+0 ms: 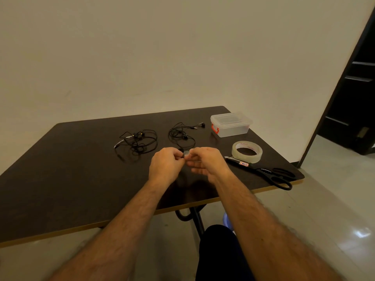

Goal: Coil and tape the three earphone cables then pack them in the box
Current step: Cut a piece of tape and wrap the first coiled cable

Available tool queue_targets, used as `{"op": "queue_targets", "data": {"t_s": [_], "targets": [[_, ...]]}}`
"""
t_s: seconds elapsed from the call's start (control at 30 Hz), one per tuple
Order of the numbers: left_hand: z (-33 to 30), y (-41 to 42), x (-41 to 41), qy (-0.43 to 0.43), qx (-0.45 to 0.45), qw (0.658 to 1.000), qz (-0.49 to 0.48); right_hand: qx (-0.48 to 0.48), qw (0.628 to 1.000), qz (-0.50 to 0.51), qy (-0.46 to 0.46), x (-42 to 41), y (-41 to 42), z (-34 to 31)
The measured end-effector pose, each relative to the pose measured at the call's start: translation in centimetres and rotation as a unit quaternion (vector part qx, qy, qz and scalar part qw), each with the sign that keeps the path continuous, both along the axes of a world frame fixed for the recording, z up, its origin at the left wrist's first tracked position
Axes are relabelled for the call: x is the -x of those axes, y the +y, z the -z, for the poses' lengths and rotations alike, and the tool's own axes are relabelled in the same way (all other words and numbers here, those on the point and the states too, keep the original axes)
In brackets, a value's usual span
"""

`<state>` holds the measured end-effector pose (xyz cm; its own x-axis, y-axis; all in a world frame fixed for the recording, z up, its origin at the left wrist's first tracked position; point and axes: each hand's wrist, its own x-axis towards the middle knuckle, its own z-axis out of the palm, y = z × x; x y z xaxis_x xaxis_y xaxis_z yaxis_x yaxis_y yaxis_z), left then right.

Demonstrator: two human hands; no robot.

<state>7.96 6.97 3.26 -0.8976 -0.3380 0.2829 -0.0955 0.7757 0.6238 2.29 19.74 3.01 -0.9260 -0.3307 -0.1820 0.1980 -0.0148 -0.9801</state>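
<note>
Dark bench (60, 179) by a plain beige wall (142, 47), glossy tiled floor (334, 209), dark doorway (357, 98) off right.

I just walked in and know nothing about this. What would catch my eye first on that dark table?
Two bare hands meet over the table's middle, the left hand and right hand pinching something small between them. Behind them lie two loose tangles of black earphone cable. To the right sit a clear lidded box with a red latch, a tape roll and black scissors.
</note>
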Motion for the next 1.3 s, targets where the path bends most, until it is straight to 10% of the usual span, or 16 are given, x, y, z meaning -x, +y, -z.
{"op": "queue_targets", "data": {"t_s": [0.2, 0.47, 1.03, 1.3], "targets": [[-1.0, -0.2, -0.6, -0.011, -0.301, 0.951, 0.070, 0.097, 0.995, -0.025, -0.016, 0.1, 0.4, 0.0], [-1.6, -0.4, -0.1, -0.008, -0.429, 0.900, 0.077, 0.124, 0.992, -0.033, 0.007, 0.1, -0.1, -0.1], [-3.5, -0.6, 0.3, 0.040, -0.131, 0.986, 0.091, 0.046, 0.994, 0.021, 0.101, -0.7, -0.7, -0.4], [-3.9, -0.3, 0.2, 0.054, -0.138, 0.985, 0.088, 0.019, 0.986, 0.071, 0.147, -1.2, -1.6, -0.5]]}}
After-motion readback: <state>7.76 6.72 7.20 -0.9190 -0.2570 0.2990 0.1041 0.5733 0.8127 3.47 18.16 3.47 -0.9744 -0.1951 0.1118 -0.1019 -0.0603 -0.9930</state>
